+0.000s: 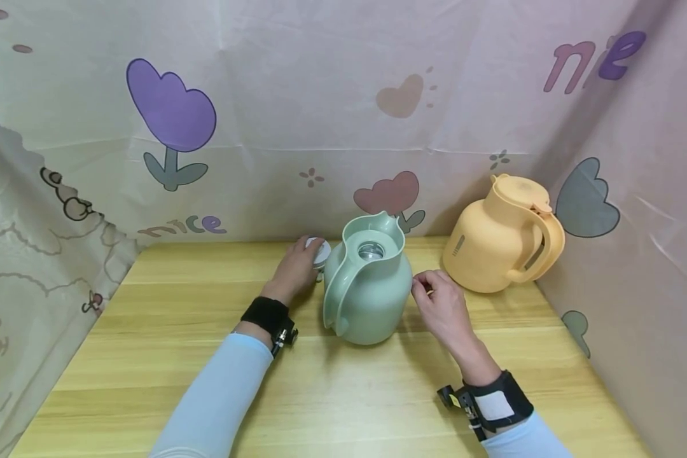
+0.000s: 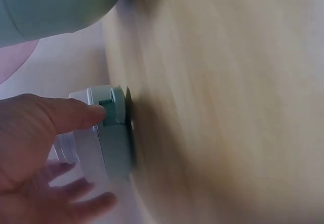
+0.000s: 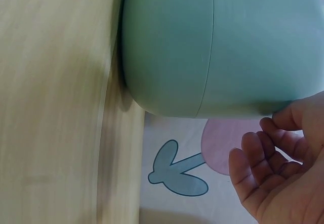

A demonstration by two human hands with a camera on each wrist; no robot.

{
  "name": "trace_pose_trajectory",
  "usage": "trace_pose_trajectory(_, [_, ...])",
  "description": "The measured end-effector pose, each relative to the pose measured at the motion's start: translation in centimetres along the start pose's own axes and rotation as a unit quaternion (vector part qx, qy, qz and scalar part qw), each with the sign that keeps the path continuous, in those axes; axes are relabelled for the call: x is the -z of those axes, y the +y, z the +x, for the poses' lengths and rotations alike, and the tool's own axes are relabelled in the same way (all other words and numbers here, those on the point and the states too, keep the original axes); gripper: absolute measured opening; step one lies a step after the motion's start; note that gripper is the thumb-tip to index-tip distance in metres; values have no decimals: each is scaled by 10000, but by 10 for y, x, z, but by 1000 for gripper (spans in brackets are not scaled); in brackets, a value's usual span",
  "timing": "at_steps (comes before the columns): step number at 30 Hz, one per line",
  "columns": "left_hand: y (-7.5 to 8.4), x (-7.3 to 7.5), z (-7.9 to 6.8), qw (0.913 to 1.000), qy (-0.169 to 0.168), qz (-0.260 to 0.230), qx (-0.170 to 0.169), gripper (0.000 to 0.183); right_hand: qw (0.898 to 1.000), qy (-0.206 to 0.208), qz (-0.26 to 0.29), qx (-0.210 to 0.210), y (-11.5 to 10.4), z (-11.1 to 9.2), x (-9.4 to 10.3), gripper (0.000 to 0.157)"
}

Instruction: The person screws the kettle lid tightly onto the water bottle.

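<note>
A mint-green thermos jug (image 1: 366,299) stands upright on the wooden table, its handle on the left and its round mouth uncovered. Behind and left of it, my left hand (image 1: 296,270) grips the jug's lid (image 1: 320,253). In the left wrist view the lid (image 2: 109,150) sits close over the table with its green top facing down and its clear-white inner part up. The thumb (image 2: 83,115) presses its side near a small latch; the other fingers are spread behind it. My right hand (image 1: 442,305) is at the jug's right side, fingers loosely curled, fingertips (image 3: 281,118) right at the green wall.
A yellow thermos jug (image 1: 492,245) with its lid on stands at the back right, handle to the right. Behind the table (image 1: 166,356) hangs a pale printed cloth (image 1: 298,83), which also covers both sides. Each wrist wears a black strap with a small camera.
</note>
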State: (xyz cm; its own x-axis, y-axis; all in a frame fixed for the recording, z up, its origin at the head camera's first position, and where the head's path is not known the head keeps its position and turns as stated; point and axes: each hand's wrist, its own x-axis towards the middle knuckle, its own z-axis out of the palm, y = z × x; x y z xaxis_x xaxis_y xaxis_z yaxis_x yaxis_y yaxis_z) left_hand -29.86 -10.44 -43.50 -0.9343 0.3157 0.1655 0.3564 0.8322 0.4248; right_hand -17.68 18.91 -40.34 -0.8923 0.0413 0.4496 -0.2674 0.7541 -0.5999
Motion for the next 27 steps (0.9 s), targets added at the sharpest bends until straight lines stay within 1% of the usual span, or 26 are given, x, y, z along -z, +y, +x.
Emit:
trace_pose_trajectory(4, [-6, 1, -10, 9995, 191, -235, 112, 65, 10000, 22, -14, 17, 0, 0, 0, 15])
trace_pose_trajectory(9, [-10, 1, -23, 9972, 349, -566, 332, 59, 10000, 16, -25, 33, 0, 0, 1, 15])
trace_pose_trajectory(16, [-13, 3, -44, 9948, 371, -775, 542, 55, 10000, 29, -62, 70, 0, 0, 1, 15])
trace_pose_trajectory(19, [-14, 4, -52, 9933, 397, -892, 624, 59, 10000, 6, -64, 50, 0, 0, 1, 15])
trace_pose_trajectory(24, [-19, 9, -63, 9896, 457, -962, 962, 78, 9999, -68, -77, -23, 0, 0, 2, 16])
trace_pose_trajectory(27, [-21, 13, -70, 9873, 438, -1019, 1133, 85, 9999, -56, -84, -31, 0, 0, 2, 16])
